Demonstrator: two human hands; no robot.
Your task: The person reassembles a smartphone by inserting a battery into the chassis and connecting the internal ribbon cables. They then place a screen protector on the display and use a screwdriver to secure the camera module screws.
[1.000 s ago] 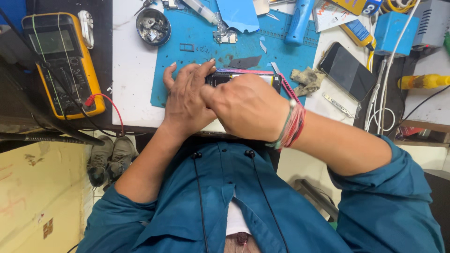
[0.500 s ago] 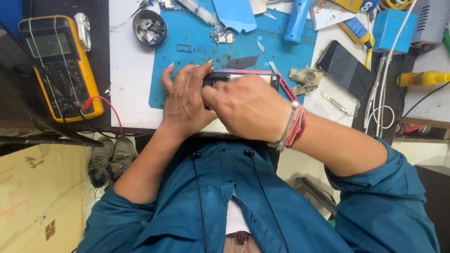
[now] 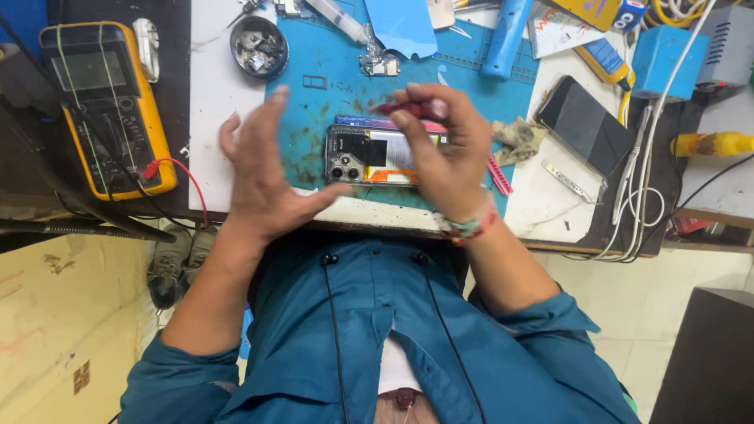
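Opened phone (image 3: 369, 153) lies flat on blue mat (image 3: 322, 118), between the hands. Right hand (image 3: 448, 153) pinches a red tool (image 3: 408, 108) over it; left hand (image 3: 263, 177) spread open, empty, just beside. Looks light, rigid, insides fragile; best gripped by the side edges.

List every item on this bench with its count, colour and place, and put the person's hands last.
opened phone: 1, dark insides showing, on the mat under the hands
work mat: 1, teal blue, middle of the bench
red-handled tool: 1, red, in the right hand's fingers above the phone
multimeter: 1, yellow and dark grey, left side of the bench
red lead: 1, red, curling from the multimeter's lower corner
round dish of small parts: 1, dark metal, top left of the mat
second phone: 1, black, face up at the right of the mat
white cables: several, white, right side
left hand: 1, open, fingers spread, left of the phone
right hand: 1, over the phone, pinching the tool
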